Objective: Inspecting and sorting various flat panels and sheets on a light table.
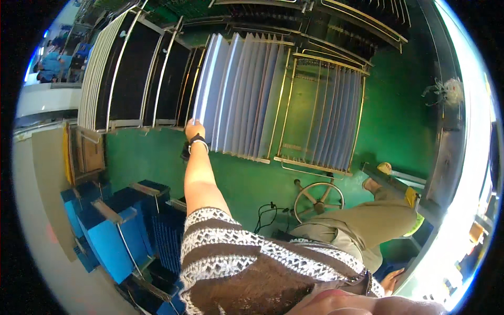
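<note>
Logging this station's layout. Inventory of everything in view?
Grey-blue panels: many, grey-blue, centre racks
Metal racks: several, metallic, centre, left and top
Dark panels: count unclear, black, left rack
Blue panels: several, blue, lower left
Spoked ring: one, metallic, below centre racks
Cable: count unclear, black, beside ring
Tangled strands: one bunch, whitish, right
Floor: one, green, beneath racks
Background clutter: too indistinct to count
Patterned top: one, brown-white, bottom
Trousers: one pair, khaki, lower right
Left hand: one, bare, at grey-blue panels' lower-left edge
Right hand: one, bare, lower right
</note>
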A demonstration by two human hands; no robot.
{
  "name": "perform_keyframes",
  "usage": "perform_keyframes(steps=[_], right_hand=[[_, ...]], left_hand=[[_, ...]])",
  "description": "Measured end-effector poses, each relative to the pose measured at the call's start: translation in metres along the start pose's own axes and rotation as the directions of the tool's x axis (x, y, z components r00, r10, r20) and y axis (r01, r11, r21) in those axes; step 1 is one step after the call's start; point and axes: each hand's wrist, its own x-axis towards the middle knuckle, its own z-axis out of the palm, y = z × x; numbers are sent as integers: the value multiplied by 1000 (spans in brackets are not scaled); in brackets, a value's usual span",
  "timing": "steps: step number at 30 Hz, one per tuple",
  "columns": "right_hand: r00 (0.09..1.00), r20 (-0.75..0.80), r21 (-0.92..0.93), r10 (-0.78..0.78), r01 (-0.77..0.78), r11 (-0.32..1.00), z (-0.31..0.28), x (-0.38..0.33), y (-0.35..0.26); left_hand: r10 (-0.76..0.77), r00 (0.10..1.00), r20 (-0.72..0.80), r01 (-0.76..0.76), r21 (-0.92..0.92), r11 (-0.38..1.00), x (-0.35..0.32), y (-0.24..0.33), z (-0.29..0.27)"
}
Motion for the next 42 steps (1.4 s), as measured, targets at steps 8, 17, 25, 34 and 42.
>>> perform_keyframes(steps=[8, 17, 25, 34, 42], right_hand=[[987, -163, 373, -12, 73, 925, 10, -7, -12], [972, -167, 29, -164, 171, 985, 7, -48, -29], [966, 259, -517, 5, 134, 845, -11, -26, -44], [993, -120, 468, 10, 48, 882, -46, 8, -11], [723, 532, -518, 440, -133, 845, 181, -112, -29]], left_hand=[[130, 984, 118, -148, 161, 976, 60, 35, 43], [37, 990, 136, -83, 349, 933, 68, 40, 105], [169, 985, 42, -174, 286, 943, 61, 44, 88], [566, 778, -272, -483, 317, 816, 31, 131, -187], [611, 673, -416, -651, 58, 757, -111, 223, -401]])
